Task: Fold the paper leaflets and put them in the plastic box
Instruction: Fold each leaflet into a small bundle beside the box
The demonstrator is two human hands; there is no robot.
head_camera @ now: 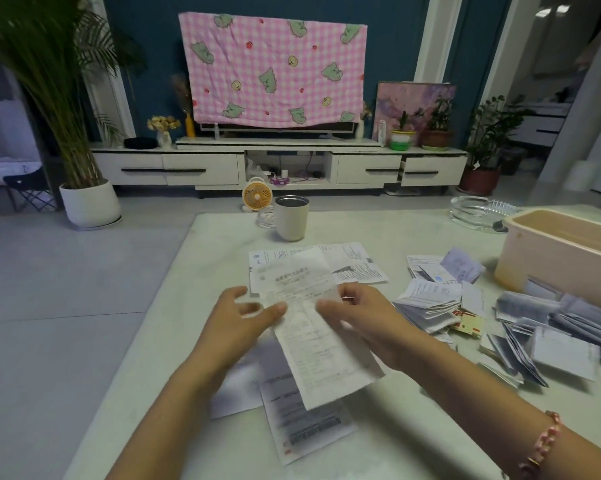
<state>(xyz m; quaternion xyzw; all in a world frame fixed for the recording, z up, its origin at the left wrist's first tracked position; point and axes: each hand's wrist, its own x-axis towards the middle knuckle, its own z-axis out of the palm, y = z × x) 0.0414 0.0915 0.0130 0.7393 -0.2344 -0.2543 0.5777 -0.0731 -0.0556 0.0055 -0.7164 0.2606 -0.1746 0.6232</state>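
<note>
I am holding a long white printed paper leaflet (321,344) in the air, just above the pale table (174,306). My left hand (247,317) pinches its left edge with the thumb on the printed face. My right hand (357,313) pinches the right edge the same way, thumb on top and fingers behind the sheet. Both hands grip near the upper part of the leaflet. Its lower end hangs toward me, slanting a little to the right. My hands are blurred, so I cannot make out the finer lie of the fingers.

A pale pink rectangular plastic box (548,265) stands open at the far right of the table, well apart from my hands. I cannot tell what is inside it. Between the box and my right hand lies a loose heap of folded white leaflets (427,306), and more folded ones (555,344) are spread in front of the box.

An unfolded printed sheet (357,265) lies flat on the table beyond the leaflet I hold. Another flat printed sheet (302,424) lies beneath it, nearer to me.

A cream tumbler with a metal rim (292,220) stands upright at the far edge of the table. A clear glass ashtray (472,209) sits near the box's far left corner. A pink beaded bracelet (545,441) circles my right wrist.
</note>
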